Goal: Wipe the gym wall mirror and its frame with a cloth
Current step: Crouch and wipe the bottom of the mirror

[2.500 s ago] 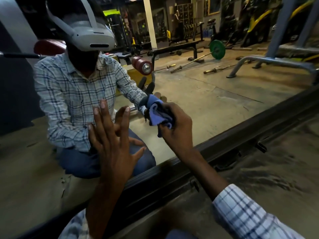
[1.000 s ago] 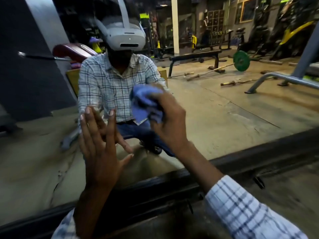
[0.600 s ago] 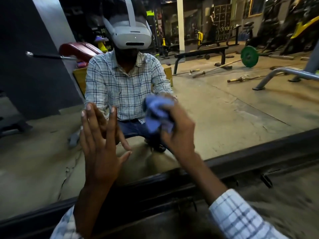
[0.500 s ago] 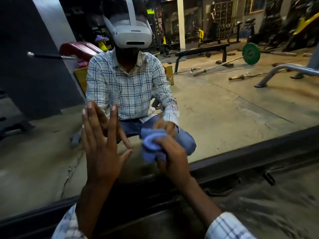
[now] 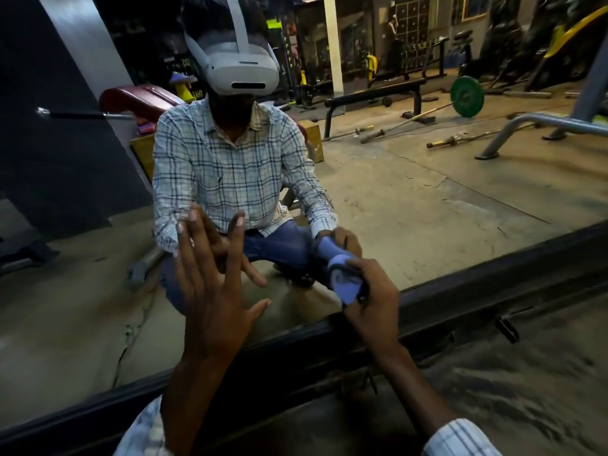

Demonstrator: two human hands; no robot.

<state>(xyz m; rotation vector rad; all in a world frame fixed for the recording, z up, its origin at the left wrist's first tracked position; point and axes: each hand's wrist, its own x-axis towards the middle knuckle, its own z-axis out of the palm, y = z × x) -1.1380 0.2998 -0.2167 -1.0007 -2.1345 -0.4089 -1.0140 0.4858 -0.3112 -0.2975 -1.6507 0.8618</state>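
Left hand flat, fingers spread on mirror; right hand grips bunched cloth on glass, just above frame. Step: wiping lower glass. Next: probably drop onto frame.

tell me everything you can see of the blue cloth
The cloth is light blue, soft-looking fabric, bunched into a wad. The right hand grips it, fingers curled over its lower part, and holds it against the mirror just above the dark bottom frame. Its reflection meets it there.
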